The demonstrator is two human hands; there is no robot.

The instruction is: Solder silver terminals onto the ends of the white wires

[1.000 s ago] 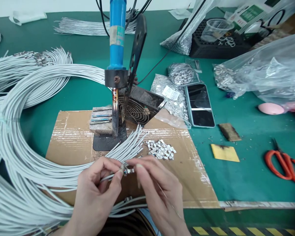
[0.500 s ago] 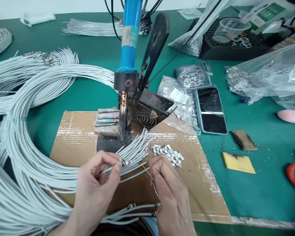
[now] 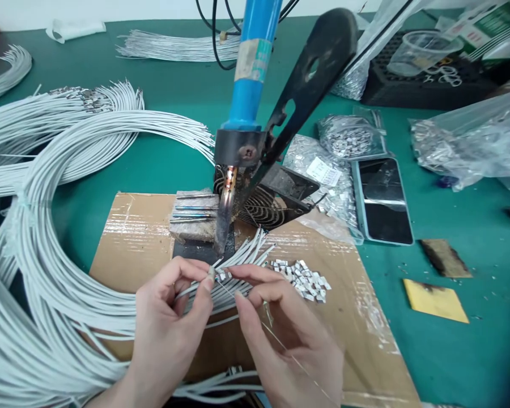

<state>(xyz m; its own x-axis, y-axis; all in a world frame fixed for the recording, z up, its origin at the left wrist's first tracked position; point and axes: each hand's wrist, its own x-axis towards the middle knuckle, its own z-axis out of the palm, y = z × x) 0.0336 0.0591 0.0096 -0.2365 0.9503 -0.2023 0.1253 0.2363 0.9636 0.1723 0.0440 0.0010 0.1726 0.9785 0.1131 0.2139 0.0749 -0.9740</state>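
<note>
My left hand pinches a white cable between thumb and forefinger, near a small metal connector at its end. Close by, my right hand has its forefinger at that connector. A thin solder wire runs through the right hand, its tip by the connector. Just above both hands, a blue-handled soldering iron points down in a stand. Behind the fingers lie the ends of the white cable bundle. To their right is a pile of small metal connectors.
Cardboard covers the work spot on the green table. Coiled white cables fill the left side. A small fan stands behind the iron. Bags of connectors, a phone and a yellow sponge lie to the right.
My right hand has moved left and up to the connector, bringing the solder wire along. The left hand keeps its pinch on the cable. The whole view has shifted slightly.
</note>
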